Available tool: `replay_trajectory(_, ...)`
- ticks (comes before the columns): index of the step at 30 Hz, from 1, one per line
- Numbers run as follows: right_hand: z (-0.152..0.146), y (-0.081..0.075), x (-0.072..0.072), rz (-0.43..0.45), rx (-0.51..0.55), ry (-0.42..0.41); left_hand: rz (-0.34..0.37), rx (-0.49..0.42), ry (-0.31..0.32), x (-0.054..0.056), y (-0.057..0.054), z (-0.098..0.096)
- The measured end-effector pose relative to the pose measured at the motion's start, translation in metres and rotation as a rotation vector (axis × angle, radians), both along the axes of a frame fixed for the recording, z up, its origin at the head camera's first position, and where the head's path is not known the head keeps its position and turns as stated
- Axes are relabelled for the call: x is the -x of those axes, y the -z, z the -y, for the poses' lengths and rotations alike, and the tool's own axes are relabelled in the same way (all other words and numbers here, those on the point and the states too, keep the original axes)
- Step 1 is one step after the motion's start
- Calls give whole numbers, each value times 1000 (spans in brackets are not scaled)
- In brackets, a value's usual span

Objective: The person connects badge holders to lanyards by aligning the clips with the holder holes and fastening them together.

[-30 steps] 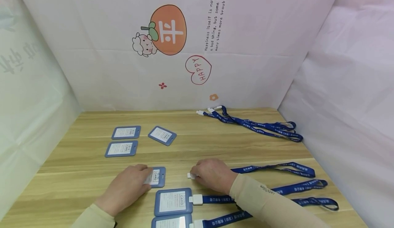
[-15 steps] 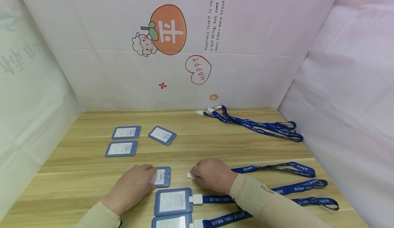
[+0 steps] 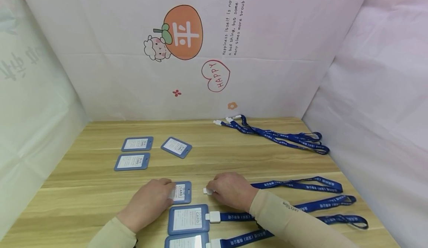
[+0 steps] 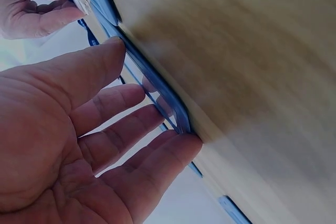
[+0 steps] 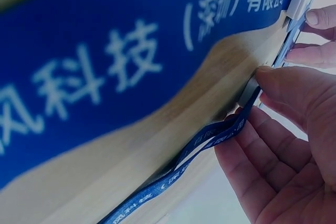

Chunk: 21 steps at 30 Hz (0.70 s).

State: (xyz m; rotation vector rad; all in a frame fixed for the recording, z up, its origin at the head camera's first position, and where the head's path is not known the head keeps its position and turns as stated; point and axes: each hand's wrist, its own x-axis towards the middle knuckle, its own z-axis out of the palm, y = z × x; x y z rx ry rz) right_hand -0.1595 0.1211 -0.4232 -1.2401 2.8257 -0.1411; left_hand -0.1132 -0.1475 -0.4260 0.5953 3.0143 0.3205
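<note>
Blue badge (image 3: 183, 193), left grip (image 3: 148, 202) pinching its edges, narrow gap, right grip (image 3: 233, 190) pinching white clip (image 3: 205, 191)

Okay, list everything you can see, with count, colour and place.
Loose card holders: 3, blue, back left
Joined card holders: 2, blue, front centre, one cut off
Joined lanyards: 2, navy with white clips, right of those
Held card holder: 1, blue, behind joined ones
Held lanyard: 1, navy, behind joined ones
Back lanyards: apparently 3, navy, overlapping, back right
Table: 1, light wood-brown, underneath
Cloth walls: 3, white, left, back, right
Wall prints: several, mainly orange and red, back
Left hand: 1, bare, gripping held card holder
Right hand: 1, bare, pinching held lanyard's clip
Sleeves: 2, beige, front
</note>
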Motion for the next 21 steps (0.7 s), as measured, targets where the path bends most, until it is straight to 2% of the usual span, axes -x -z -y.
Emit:
replay_trajectory(7,0,1,0,3,5,2,-11,29,12,0,-1,-6)
replay_trajectory(14,2,1,0,-2,-2,9,14,50,12,2,-2,-13)
replay_trajectory(21,1,2,0,-2,-5,5,-31,75,40,2,-3,-18)
